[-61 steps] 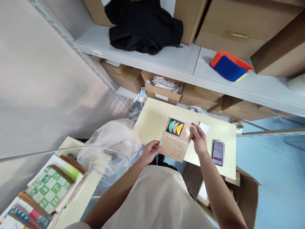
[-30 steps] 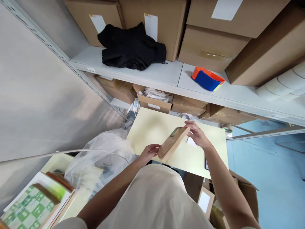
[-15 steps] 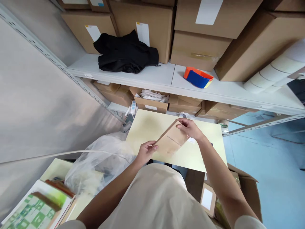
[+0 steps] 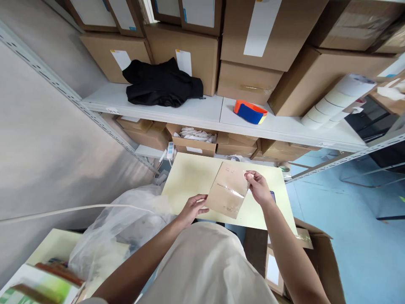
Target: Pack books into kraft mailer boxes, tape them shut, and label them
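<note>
A flat tan paper booklet with dark printed lines and a shiny, film-like surface is held up above the pale yellow table. My right hand pinches its upper right edge between thumb and fingers. At the lower left edge, my left hand holds it loosely, with the thumb along the near side and some fingertips hidden behind the edge. Beside my right wrist, a dark phone-like object lies partly covered on the table.
Behind the table, a shelf bears cardboard boxes, a black garment, an orange-and-blue band and white rolls. A clear plastic bag bulges at left. An open carton stands at lower right.
The booklet has turned to show more of its printed face. My right hand has shifted down to its right edge, while my left grip has loosened. The view has tilted up and right.
</note>
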`<state>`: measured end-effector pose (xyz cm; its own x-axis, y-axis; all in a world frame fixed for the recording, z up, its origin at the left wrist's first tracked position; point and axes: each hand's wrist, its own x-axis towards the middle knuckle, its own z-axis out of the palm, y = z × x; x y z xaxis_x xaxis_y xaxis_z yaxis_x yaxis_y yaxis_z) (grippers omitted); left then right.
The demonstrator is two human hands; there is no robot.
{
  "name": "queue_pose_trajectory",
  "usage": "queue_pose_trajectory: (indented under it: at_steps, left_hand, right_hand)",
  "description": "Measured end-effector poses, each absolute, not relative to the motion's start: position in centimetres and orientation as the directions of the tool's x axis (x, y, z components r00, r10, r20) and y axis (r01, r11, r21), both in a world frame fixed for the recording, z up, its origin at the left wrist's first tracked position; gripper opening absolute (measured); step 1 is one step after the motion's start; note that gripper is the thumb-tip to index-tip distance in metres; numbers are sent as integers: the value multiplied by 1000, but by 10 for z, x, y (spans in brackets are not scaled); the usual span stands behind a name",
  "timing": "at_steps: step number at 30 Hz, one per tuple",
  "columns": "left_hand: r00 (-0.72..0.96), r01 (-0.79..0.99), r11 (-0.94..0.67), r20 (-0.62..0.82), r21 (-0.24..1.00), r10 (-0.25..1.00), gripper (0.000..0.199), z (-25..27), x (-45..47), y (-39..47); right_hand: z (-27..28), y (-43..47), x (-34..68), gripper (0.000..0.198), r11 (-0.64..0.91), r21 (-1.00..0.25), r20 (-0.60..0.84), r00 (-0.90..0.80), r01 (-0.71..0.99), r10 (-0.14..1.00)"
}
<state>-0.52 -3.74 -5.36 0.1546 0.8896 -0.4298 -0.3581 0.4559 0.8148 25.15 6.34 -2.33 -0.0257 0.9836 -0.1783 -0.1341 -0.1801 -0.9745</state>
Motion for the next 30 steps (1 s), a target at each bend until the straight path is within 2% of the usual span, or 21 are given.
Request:
queue_pose_trajectory:
  at_steps: [5,12,19,22,25,28,30]
  left_hand:
    - [150,-224,442,-418,868,896,40,-60,-7,-42]
    - [100,-189,443,-432,876,896,43,-67,-6,-48]
    - [-80,-306,423,-466,853,881,52,-72,1,-46]
    - [-97,-372,410,-474,833,875,53,-72,3,-45]
    - [-80,-421,425,-499,802,863,58,-72,6,-46]
    - [3,-437,475,-527,764,850,62,-72,13,-47]
    - [97,-377,528,-535,761,839,62,-73,17,-46]
  right_hand:
    - [-22,64,246,34,-230,-964,-231,-12,-133,973]
    - [-23,60,242,42,-264,-941,-256,-66,-211,965]
    - [-35,60,244,37,-212,-955,-215,-8,-210,977]
    - [-37,63,251,41,-145,-977,-138,-57,-155,989]
    - [-28,73,259,49,-6,-1000,-1,-191,-26,982]
    - [-10,86,264,36,177,-981,137,-346,85,928]
    - [1,95,263,29,230,-967,163,-432,107,887]
